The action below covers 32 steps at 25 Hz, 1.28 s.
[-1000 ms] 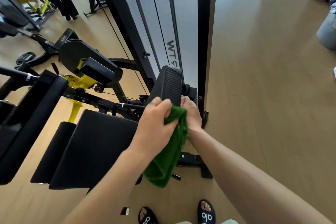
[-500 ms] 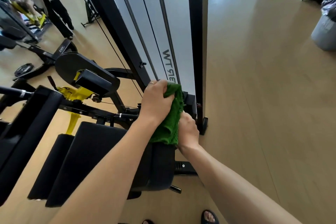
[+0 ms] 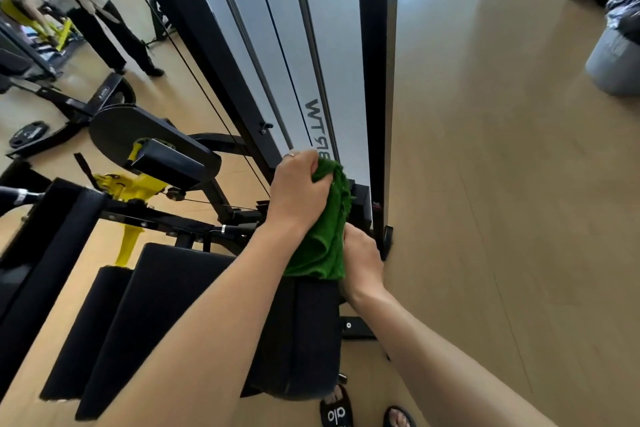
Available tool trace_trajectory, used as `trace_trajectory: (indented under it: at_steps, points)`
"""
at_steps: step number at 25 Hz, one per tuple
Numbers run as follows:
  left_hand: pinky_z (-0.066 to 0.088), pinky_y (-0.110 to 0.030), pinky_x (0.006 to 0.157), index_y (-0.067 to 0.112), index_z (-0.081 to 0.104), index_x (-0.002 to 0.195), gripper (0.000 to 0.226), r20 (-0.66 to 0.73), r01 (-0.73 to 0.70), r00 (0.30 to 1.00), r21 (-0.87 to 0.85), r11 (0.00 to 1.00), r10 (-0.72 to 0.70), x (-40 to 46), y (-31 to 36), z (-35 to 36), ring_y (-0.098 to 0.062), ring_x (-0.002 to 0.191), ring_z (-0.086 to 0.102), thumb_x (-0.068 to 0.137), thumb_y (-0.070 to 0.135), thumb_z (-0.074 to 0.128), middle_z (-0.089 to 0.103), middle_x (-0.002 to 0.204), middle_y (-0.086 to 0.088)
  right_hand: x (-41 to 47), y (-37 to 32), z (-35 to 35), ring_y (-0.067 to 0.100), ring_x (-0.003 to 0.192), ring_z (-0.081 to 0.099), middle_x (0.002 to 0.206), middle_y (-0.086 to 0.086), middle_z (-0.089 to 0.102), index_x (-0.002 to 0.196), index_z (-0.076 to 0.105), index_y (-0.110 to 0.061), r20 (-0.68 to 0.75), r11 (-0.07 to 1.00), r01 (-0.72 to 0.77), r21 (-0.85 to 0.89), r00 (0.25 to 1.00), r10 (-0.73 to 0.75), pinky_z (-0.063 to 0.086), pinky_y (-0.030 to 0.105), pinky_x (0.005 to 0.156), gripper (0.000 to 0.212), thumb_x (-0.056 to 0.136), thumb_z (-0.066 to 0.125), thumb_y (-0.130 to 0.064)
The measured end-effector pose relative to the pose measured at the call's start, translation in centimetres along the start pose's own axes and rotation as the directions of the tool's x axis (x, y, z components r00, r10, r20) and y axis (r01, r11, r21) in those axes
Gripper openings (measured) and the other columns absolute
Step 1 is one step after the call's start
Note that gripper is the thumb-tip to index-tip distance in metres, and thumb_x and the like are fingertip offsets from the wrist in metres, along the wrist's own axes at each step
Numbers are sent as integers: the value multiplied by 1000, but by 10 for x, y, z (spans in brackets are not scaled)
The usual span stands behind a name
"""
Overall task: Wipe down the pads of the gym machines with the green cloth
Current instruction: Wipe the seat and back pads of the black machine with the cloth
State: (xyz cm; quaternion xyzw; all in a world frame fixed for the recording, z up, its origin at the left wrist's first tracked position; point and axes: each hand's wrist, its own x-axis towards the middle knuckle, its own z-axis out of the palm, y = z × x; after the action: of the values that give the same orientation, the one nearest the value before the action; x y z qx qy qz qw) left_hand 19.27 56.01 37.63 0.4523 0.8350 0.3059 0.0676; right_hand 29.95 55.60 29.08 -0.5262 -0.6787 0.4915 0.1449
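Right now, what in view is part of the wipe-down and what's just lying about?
In the job:
- green cloth, gripped by the left hand
- upright black pad under the cloth
- right hand at that pad's side

Lying about:
- weight plate on the floor
- grey bin, far right
- another person standing in the background

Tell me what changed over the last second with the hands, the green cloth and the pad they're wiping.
The left hand, gripping the green cloth, slid up from the pad's near end to its far, upper end. The pad, hidden below the hands a second ago, now shows under the cloth. The right hand has stayed at the pad's right edge. Little has changed in the last half second.
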Motion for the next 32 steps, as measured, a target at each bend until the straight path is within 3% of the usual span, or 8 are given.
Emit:
trace_trajectory:
  at_steps: [7, 9, 12, 14, 16, 21, 26, 32]
  points:
    - [30, -32, 59, 22, 30, 62, 35, 154, 444, 894, -177, 878, -421, 72, -23, 14, -20, 68, 39, 79, 7, 57, 33, 64, 0, 8, -6, -4, 22, 67, 53, 67, -3, 60, 57, 45, -21, -29, 998, -62, -12, 998, 61, 45, 37, 66, 34, 90, 46, -30]
    - [42, -36, 64, 21, 36, 63, 32, 128, 428, 904, -257, 866, -408, 59, -22, 8, -24, 71, 51, 80, 12, 61, 46, 68, 0, 3, -6, -4, 24, 69, 56, 69, -1, 62, 58, 45, -20, -16, 998, -69, -4, 997, 69, 47, 38, 69, 33, 89, 44, -31]
    - [55, -37, 73, 20, 52, 75, 20, 85, 207, 978, -317, 926, -189, 1, -14, -6, -23, 80, 63, 89, 14, 64, 61, 81, -1, -5, -5, -4, 23, 69, 58, 71, -2, 65, 61, 49, -21, 21, 998, -68, 6, 997, 68, 49, 38, 66, 27, 80, 40, -36]
    - [48, -27, 70, 17, 51, 75, 22, 64, 3, 998, -231, 973, 12, -43, -8, -15, -14, 74, 55, 87, 5, 64, 53, 78, 2, -6, -6, -4, 24, 73, 62, 73, -2, 66, 64, 52, -21, 34, 997, -76, 21, 997, 75, 54, 43, 71, 30, 80, 39, -42]
    - [35, -20, 63, 15, 37, 68, 37, 49, -42, 997, -253, 966, 56, -59, -11, -18, -8, 65, 40, 85, 0, 66, 40, 71, 5, -4, -8, -6, 27, 77, 63, 76, 1, 66, 63, 49, -22, 56, 992, -104, 75, 993, 100, 52, 43, 75, 29, 75, 36, -45]
    - [48, -34, 61, 9, 50, 73, 27, 64, 182, 983, -463, 867, -172, 3, -29, -2, -19, 64, 54, 94, 15, 66, 53, 69, -11, 12, -2, 2, 20, 68, 61, 72, -1, 66, 73, 58, -15, -29, 994, -85, -70, 996, 83, 53, 39, 64, 30, 95, 45, -29]
    - [32, -11, 47, 18, 36, 63, 44, 64, 348, 930, -467, 813, -362, 49, -44, 8, 5, 36, 41, 97, 5, 61, 37, 60, 0, 11, -1, 3, 18, 56, 45, 61, -2, 57, 58, 39, -17, -82, 994, -67, -87, 995, 60, 36, 33, 55, 39, 96, 44, -25]
    - [52, -23, 59, -5, 61, 93, 15, 106, 341, 927, -634, 694, -359, -67, -54, -13, -6, 64, 60, 101, 7, 59, 62, 77, -5, 6, 1, 3, 22, 65, 54, 67, -2, 60, 66, 50, -13, -61, 992, -49, -120, 997, 42, 43, 37, 62, 31, 95, 44, -20]
